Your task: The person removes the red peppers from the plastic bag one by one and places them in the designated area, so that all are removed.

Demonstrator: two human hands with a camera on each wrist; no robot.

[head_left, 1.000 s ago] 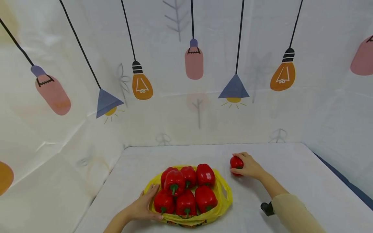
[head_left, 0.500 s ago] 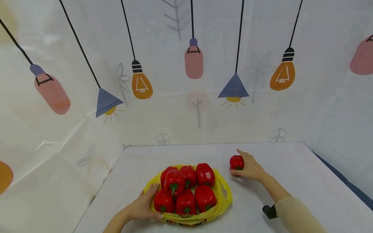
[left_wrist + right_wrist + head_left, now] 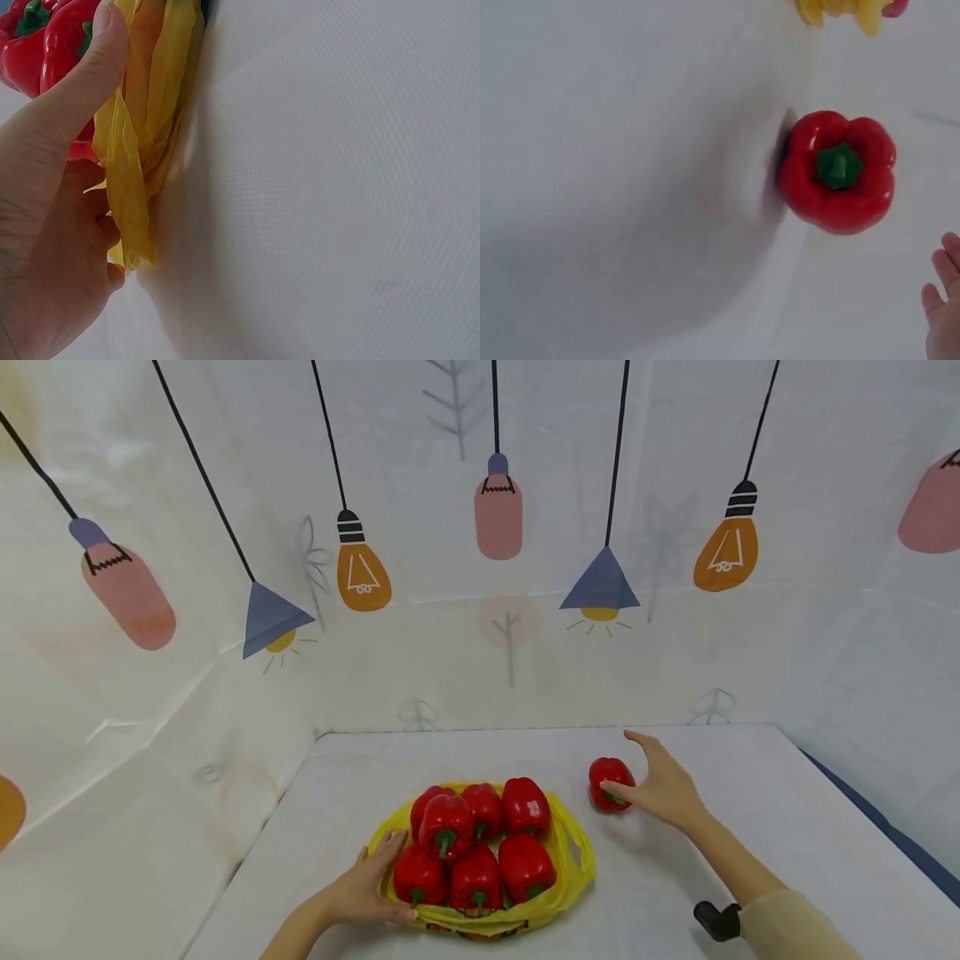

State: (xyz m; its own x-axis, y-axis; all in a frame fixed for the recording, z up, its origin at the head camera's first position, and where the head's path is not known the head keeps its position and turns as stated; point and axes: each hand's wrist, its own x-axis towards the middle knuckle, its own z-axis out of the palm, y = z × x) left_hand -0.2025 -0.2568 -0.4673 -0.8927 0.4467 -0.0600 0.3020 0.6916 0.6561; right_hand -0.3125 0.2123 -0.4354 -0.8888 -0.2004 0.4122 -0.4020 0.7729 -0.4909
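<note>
A yellow plastic bag (image 3: 573,893) (image 3: 129,195) lies spread on the table, holding several red bell peppers (image 3: 474,872) with green stems. My left hand (image 3: 363,885) (image 3: 45,217) grips the bag's left side, thumb toward the near rim, with yellow plastic between thumb and fingers. One single red bell pepper (image 3: 606,771) (image 3: 810,201) rests on the table beyond the bag's right end. Beside it is my right hand (image 3: 667,789) with thumb and fingers spread; the thumb overlaps the pepper in the head view. In the right wrist view, the right fingers (image 3: 946,274) are apart from the pepper.
A white cloth covers the table (image 3: 645,893), which meets a white curtain (image 3: 420,660) printed with hanging lamps at the back. A black strap end (image 3: 716,921) sticks out from the right sleeve (image 3: 795,927).
My right hand has let go of the single pepper and drawn back to the right, its fingers spreading wider. The pepper now stands free on the table. My left hand stays at the bag.
</note>
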